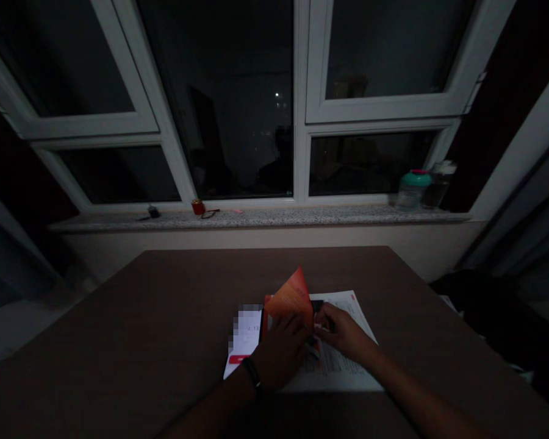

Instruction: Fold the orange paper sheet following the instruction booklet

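Your left hand (pixel 281 353) lies over the orange paper (pixel 291 297), maybe to steady it. Your right hand (pixel 345 332) bunches at three o'clock; I can't tell if either grips.

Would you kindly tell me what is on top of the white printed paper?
Over the left part of the white paper, an orange paper stands partly raised, the left hand against it. The right hand is over the upper part. Whatever they cover cannot be seen.

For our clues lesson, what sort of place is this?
Probably a room in a home at night: a dark window, a speckled windowsill with a teal-lidded jar, and a brown table.
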A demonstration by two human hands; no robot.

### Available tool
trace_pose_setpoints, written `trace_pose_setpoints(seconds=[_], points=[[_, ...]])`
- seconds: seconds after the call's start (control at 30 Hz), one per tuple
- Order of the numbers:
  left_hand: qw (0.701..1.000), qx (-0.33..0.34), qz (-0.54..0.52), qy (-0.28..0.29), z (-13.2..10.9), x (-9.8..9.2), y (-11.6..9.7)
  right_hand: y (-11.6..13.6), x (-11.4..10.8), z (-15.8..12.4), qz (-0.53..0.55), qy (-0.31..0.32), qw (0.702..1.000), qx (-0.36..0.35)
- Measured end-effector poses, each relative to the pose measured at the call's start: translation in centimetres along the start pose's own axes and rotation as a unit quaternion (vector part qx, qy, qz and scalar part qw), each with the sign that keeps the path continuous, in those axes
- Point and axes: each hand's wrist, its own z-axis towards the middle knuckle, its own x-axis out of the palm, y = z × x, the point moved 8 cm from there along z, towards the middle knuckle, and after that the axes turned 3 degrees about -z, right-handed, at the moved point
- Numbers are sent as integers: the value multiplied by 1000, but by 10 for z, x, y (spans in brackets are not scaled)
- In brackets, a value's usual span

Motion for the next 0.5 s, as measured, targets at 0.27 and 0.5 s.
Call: trace_pose_setpoints(seconds=[0.27,0.5], points=[[1000,-10,-14,21,-2,3,4,-2,3,1,-3,29,1000,3],[1000,-6,-12,11,0,3,2,4,5,-1,4,60,998,1]])
